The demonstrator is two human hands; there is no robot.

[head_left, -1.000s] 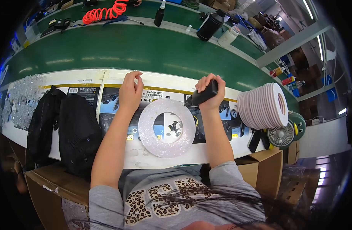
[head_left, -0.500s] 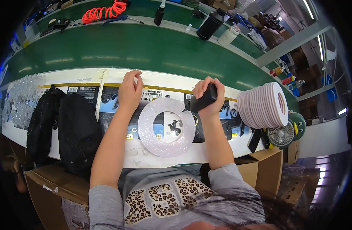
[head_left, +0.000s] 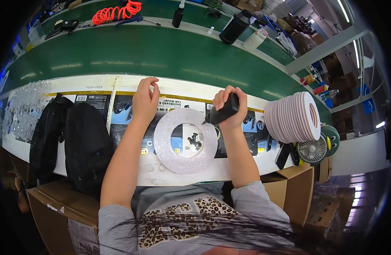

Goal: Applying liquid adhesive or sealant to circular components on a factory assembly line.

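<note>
Ring (head_left: 162, 142), white and speckled, lies flat on the printed sheet (head_left: 223, 151), right in front of the person. At its far right edge the right hand (head_left: 243, 108) has its fingers wrapped round a black bottle (head_left: 226, 111), nozzle angled down toward the ring; from here I can't tell whether it touches. Beyond the ring, to its left, the left hand (head_left: 145, 97) is loosely curled, holding nothing I can see. Right of the ring sits a stack (head_left: 287, 118) of pale rings.

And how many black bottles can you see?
3: a squeeze bottle in the right hand, a slim one farther back, and a big one to its right. Others may be hidden.
</note>
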